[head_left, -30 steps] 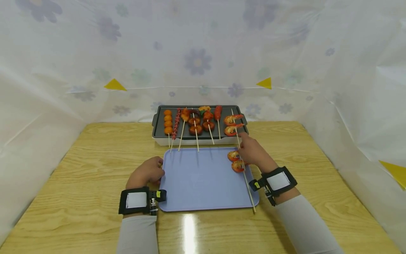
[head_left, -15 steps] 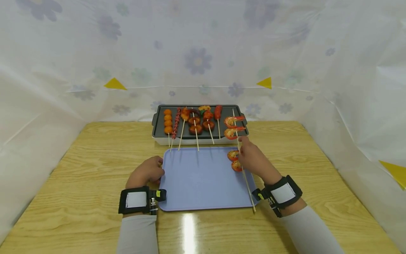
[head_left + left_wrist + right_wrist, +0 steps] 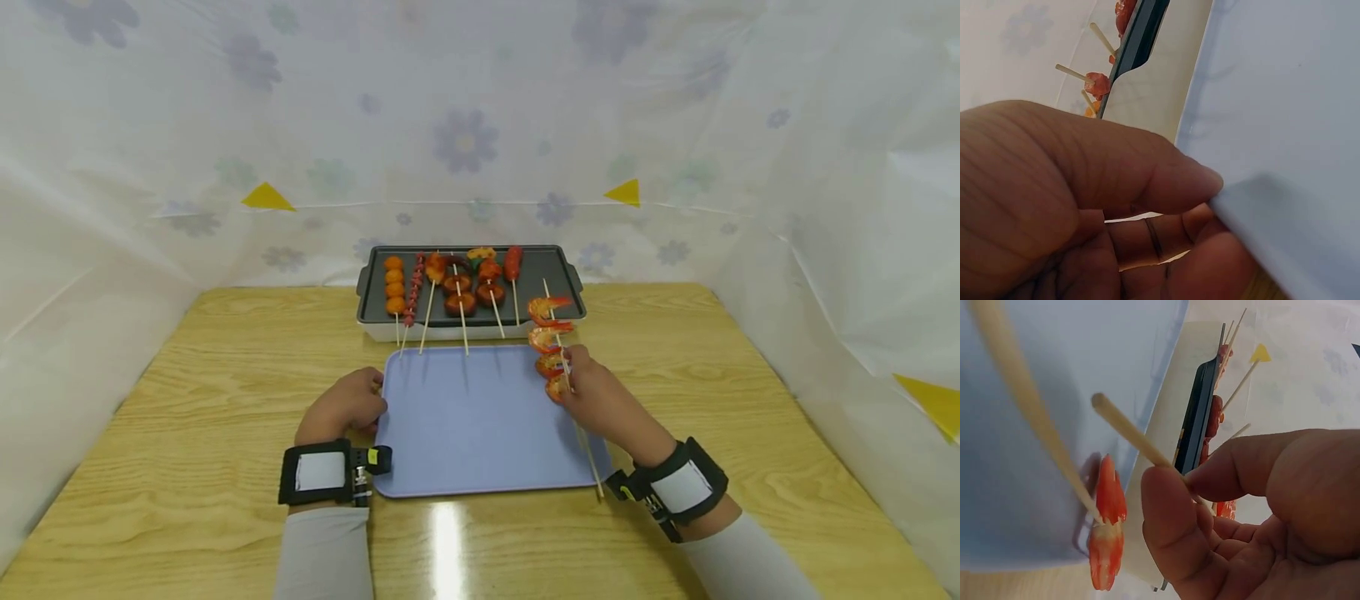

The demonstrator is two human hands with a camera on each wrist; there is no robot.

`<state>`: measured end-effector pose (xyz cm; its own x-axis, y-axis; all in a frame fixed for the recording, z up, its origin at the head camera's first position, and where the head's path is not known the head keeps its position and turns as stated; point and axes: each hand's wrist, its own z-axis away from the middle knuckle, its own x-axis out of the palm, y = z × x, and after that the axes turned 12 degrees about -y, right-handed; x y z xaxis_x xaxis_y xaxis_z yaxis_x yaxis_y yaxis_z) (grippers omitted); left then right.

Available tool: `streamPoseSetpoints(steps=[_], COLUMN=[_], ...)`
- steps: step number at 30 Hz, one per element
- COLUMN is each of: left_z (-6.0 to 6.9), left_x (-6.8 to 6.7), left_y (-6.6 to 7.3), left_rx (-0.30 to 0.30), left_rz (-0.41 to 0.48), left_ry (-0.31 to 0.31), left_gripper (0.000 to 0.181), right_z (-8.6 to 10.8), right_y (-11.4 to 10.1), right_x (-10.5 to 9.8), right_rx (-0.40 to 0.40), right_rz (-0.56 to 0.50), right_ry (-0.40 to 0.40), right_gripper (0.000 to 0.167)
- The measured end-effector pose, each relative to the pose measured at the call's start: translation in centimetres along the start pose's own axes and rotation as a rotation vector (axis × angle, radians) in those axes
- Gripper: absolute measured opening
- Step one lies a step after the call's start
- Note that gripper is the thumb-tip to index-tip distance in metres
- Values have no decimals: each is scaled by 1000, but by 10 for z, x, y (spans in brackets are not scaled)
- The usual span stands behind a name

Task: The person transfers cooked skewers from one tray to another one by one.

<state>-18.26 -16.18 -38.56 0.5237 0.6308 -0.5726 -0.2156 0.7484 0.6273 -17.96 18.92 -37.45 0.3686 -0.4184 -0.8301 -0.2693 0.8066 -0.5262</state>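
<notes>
My left hand pinches the left rim of the lilac tray, thumb on top and fingers beneath. Between thumb and fingers, my right hand holds the stick of a shrimp skewer. Its two shrimps hang over the grill's front right edge and the gap before the tray. Another skewer, with shrimps, lies along the tray's right side, its stick crossing the near rim; my right hand partly covers it.
Behind the tray stands a dark grill plate on a white base. It bears orange balls, a thin red skewer, mushroom pieces and a sausage, sticks toward me. Patterned white sheeting surrounds the wooden table.
My right hand has moved toward me with the held skewer, drawing its shrimps from the grill plate toward the tray. My left hand has stayed at the tray's rim.
</notes>
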Motion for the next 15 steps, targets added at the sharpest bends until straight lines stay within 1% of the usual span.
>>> streamPoseSetpoints(steps=[4,7,11,15], left_z=[1,1,1,1], left_x=[0,-1,0,0], left_y=[0,0,1,2], left_rx=[-5,-4,-9,-20], left_rz=[-1,-3,3,10], left_ry=[-3,-4,-6,-7], left_gripper=[53,53,53,53], right_z=[7,12,20,26], right_y=[2,2,0,-4], right_x=[4,6,8,9], right_rx=[-5,3,19,14], right_rz=[56,100,103,114], right_ry=[9,-4,-34,-40], right_gripper=[60,60,56,53])
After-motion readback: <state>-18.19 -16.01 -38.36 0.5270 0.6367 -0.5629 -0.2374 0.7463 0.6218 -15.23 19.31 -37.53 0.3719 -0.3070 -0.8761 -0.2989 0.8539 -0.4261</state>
